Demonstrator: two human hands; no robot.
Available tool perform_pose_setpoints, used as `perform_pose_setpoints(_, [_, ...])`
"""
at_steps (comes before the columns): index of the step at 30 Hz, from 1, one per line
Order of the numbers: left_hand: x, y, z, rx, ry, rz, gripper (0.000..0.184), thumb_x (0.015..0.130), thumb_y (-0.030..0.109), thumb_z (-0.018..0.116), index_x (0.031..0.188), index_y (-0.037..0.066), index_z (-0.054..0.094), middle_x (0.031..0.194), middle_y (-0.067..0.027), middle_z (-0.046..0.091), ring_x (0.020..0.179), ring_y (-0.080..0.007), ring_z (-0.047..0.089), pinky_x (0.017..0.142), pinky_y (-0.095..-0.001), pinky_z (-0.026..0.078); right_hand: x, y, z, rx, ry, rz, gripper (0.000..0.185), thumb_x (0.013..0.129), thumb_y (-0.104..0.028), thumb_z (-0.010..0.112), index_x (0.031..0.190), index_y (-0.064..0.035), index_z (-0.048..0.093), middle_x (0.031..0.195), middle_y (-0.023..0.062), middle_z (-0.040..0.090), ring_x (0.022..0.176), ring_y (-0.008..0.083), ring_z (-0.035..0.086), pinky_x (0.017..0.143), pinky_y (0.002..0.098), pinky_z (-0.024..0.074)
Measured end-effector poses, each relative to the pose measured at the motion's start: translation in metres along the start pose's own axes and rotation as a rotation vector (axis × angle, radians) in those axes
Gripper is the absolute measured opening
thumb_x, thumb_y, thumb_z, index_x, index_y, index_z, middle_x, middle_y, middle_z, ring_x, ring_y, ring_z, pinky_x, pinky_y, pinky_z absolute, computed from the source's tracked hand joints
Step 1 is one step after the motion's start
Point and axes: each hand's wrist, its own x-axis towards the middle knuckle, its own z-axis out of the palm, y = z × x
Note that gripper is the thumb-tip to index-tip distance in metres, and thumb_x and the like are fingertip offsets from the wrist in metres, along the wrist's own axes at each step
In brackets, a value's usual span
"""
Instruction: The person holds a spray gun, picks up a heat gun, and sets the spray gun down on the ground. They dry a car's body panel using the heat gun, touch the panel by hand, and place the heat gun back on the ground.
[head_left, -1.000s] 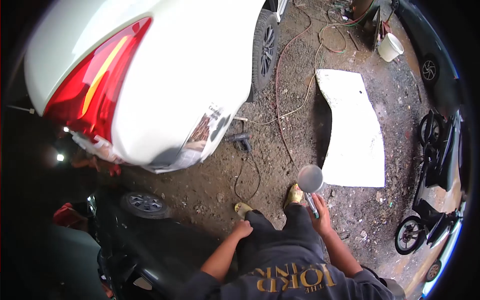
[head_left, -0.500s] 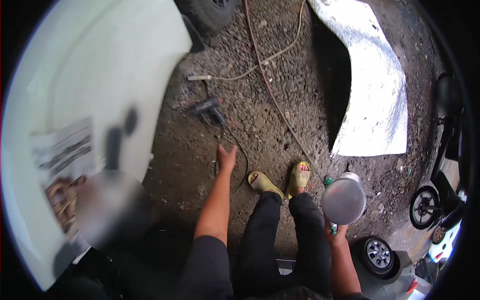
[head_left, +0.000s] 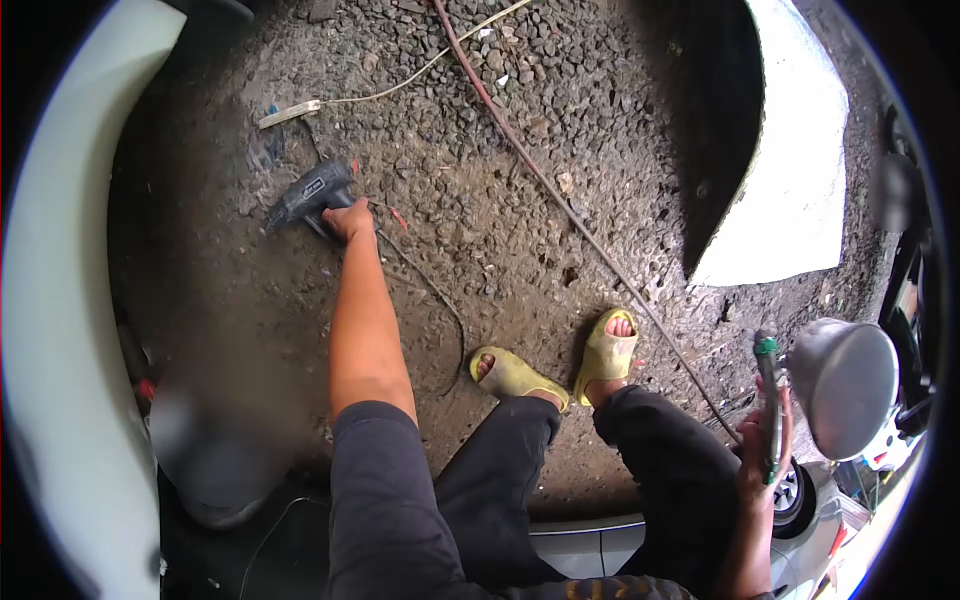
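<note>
On or just above the muddy gravel [head_left: 480, 240], the head view shows the fingers of my left hand [head_left: 350, 220] curled round the handle of a dark grey pistol-shaped power tool [head_left: 312, 193]; my right hand [head_left: 760, 458] holds a silver-cupped metal spray gun [head_left: 845, 395]. Stepping sideways might snag the loose black cord [head_left: 432, 286] near my yellow rubber sandal [head_left: 518, 378].

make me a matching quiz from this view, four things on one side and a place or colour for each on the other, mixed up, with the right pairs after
Things
1. dark corded tool
2. sandals
3. pale curved panel
4. metal-cupped tool

Places and colours
A. yellow
B. held in the right hand
C. held by its handle in the left hand
D. upper right of the view

Right pairs: 1-C, 2-A, 3-D, 4-B
</note>
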Motion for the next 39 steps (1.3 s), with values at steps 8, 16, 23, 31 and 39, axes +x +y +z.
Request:
perform_pose_setpoints(8, [-0.14,0.008,-0.121,-0.522,-0.344,-0.041,0.064,0.071,-0.003,0.076,0.127,0.004,0.047,0.116,-0.008,0.058,0.106,-0.0234,0.058,0.095,-0.038,0.047,-0.018,0.003,0.029,-0.308,-0.133,-0.336,0.045,0.089,0.0,0.074,0.131,0.0003,0.059,0.115,0.0227,0.068,0.1,0.0357,0.068,0.086,0.0392,0.0528])
perform_pose_setpoints(16, [-0.444,0.053,-0.418,-0.574,-0.475,-0.151,0.072,0.078,0.002,0.076,0.14,0.002,0.041,0.125,-0.0102,0.057,0.111,-0.0236,0.058,0.098,-0.0384,0.048,-0.096,-0.134,-0.04,-0.199,-0.446,-0.364,0.078,0.075,0.009,0.063,0.15,-0.0101,0.05,0.141,0.0229,0.057,0.125,0.0459,0.057,0.104,0.0482,0.0495])
perform_pose_setpoints(23, [-0.617,0.087,-0.635,-0.261,-0.356,-0.153,0.061,0.083,0.029,0.084,0.129,-0.002,0.058,0.122,-0.0201,0.068,0.113,-0.0347,0.066,0.096,-0.0439,0.051,-0.131,-0.216,-0.167,-0.187,-0.501,-0.48,0.058,0.096,-0.01,0.067,0.15,-0.0059,0.047,0.144,0.0229,0.057,0.133,0.042,0.055,0.108,0.0438,0.0457])
perform_pose_setpoints(31, [-0.659,0.091,-0.728,-0.025,0.151,0.631,0.051,0.085,0.031,0.083,0.118,-0.003,0.066,0.116,-0.0226,0.068,0.108,-0.0409,0.065,0.095,-0.0443,0.051,-0.146,-0.214,-0.224,-0.072,-0.425,-0.405,0.062,0.097,-0.007,0.063,0.155,-0.0055,0.04,0.146,0.023,0.056,0.134,0.0366,0.056,0.109,0.0414,0.0429])
perform_pose_setpoints(39, [-0.635,0.072,-0.82,-0.337,0.082,0.56,0.048,0.085,0.024,0.082,0.12,-0.003,0.064,0.112,-0.0214,0.067,0.102,-0.0394,0.066,0.089,-0.0447,0.053,-0.244,-0.304,-0.143,0.263,-0.461,-0.47,0.063,0.1,-0.008,0.061,0.158,-0.0104,0.035,0.125,0.0099,0.063,0.078,0.012,0.06,0.067,0.0263,0.0528])
